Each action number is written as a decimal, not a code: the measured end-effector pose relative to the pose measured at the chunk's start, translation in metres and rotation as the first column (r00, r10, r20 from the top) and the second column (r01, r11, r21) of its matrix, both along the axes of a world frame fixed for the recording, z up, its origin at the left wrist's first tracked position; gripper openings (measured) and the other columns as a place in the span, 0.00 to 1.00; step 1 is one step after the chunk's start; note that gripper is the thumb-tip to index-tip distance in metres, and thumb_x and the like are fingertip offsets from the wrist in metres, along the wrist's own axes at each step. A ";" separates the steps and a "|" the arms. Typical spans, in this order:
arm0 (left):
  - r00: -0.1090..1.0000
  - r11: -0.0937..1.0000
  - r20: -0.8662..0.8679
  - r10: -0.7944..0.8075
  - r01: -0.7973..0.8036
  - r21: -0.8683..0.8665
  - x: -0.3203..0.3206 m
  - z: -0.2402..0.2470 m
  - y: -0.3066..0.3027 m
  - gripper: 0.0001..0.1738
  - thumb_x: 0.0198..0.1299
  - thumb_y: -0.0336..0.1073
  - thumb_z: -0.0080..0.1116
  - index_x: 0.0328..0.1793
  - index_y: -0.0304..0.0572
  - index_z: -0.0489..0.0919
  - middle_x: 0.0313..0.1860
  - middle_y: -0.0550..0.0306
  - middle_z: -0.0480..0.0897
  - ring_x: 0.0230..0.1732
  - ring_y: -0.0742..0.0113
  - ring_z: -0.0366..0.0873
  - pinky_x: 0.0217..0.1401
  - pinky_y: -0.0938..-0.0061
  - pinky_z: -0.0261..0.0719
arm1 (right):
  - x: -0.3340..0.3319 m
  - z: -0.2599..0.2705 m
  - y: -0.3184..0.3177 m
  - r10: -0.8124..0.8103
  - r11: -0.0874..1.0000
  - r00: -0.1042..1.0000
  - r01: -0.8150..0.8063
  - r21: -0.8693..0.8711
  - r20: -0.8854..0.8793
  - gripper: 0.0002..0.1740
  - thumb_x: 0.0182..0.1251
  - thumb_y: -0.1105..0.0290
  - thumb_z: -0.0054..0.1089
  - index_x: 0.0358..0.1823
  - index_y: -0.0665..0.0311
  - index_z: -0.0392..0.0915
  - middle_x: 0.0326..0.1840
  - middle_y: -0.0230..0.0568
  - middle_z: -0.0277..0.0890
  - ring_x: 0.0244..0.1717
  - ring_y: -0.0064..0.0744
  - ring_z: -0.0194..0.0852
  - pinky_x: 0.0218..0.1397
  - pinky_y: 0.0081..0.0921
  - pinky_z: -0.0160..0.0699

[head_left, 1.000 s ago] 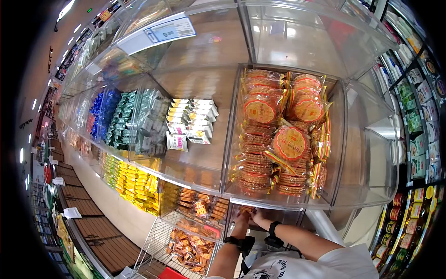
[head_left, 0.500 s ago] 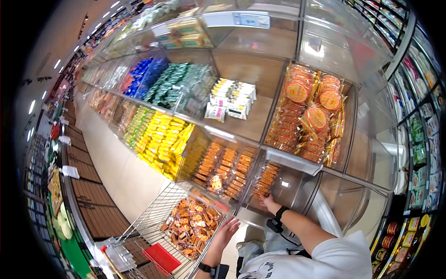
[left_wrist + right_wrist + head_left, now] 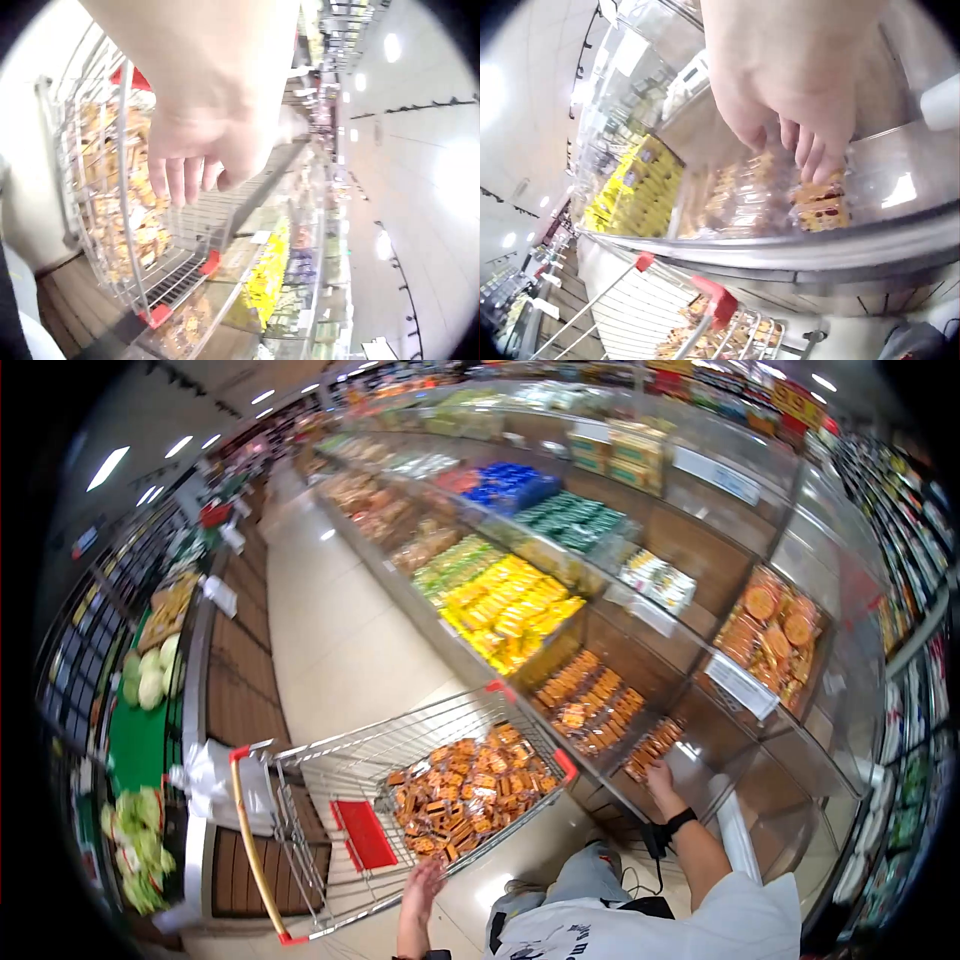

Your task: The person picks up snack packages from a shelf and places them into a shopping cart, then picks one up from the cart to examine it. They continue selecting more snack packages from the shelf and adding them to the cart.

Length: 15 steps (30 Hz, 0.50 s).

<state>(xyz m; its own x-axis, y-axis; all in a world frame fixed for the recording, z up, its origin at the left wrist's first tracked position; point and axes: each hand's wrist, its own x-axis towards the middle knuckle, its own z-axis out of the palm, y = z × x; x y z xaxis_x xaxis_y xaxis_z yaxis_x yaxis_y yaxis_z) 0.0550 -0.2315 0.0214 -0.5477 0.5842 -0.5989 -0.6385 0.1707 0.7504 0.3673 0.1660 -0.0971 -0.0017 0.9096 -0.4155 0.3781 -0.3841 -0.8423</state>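
Note:
At the front of a clear-walled bin, my right hand (image 3: pixel 660 782) touches the near end of a short row of wrapped orange-brown biscuit packs (image 3: pixel 655 746). In the right wrist view its fingers (image 3: pixel 819 161) point down onto the packs (image 3: pixel 821 212), thumb apart from them. My left hand (image 3: pixel 424 882) hangs beside the near side of the shopping cart (image 3: pixel 412 900), holding nothing. Its fingers (image 3: pixel 175 180) are loosely extended in the left wrist view. Inside the cart lies a large heap of similar wrapped packs (image 3: pixel 470 790).
Left of the row, a neighbouring bin holds more biscuit packs (image 3: pixel 590 705), then yellow packets (image 3: pixel 505 610). Round wrapped biscuits (image 3: pixel 775 625) fill an upper bin. The cart has a red flap (image 3: pixel 363 834). A produce stand (image 3: pixel 235 670) lines the aisle's left side.
Both hands were together at the bin a second ago; the left has moved away to the cart. The right stays by the row. The head view has swung left, showing more cart and aisle.

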 end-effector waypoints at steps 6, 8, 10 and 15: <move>0.372 0.973 -0.899 0.230 -0.103 0.206 -0.043 0.214 -0.043 0.18 0.55 0.35 0.39 0.51 0.36 0.63 0.48 0.52 0.67 0.51 0.66 0.63 0.51 0.75 0.60 | -0.071 0.067 -0.060 0.063 0.792 0.987 -0.138 0.595 0.145 0.22 0.51 0.74 0.46 0.49 0.67 0.56 0.46 0.50 0.56 0.40 0.39 0.63 0.40 0.28 0.65; 0.246 0.910 -0.877 0.413 -0.152 0.386 -0.029 0.271 -0.053 0.22 0.57 0.42 0.35 0.53 0.36 0.61 0.50 0.48 0.66 0.52 0.62 0.63 0.51 0.70 0.60 | -0.097 0.083 -0.082 0.132 0.721 0.940 -0.310 0.620 0.316 0.26 0.49 0.75 0.45 0.52 0.68 0.53 0.50 0.55 0.52 0.51 0.49 0.53 0.52 0.32 0.56; 0.344 0.862 -0.800 0.492 -0.067 0.502 -0.007 0.312 -0.061 0.30 0.54 0.50 0.37 0.58 0.37 0.53 0.47 0.51 0.69 0.45 0.65 0.66 0.48 0.72 0.62 | -0.126 0.111 -0.114 0.192 0.537 0.858 -0.499 0.681 0.477 0.27 0.50 0.76 0.45 0.53 0.69 0.51 0.51 0.54 0.51 0.54 0.50 0.48 0.56 0.34 0.50; 0.776 0.354 -0.563 0.284 0.461 0.814 0.032 0.351 -0.078 0.26 0.56 0.49 0.36 0.58 0.44 0.54 0.37 0.53 0.73 0.36 0.63 0.68 0.40 0.72 0.66 | -0.168 0.119 -0.151 0.513 0.298 0.674 -0.721 0.626 0.532 0.28 0.49 0.77 0.45 0.54 0.67 0.50 0.55 0.53 0.47 0.55 0.51 0.47 0.55 0.35 0.50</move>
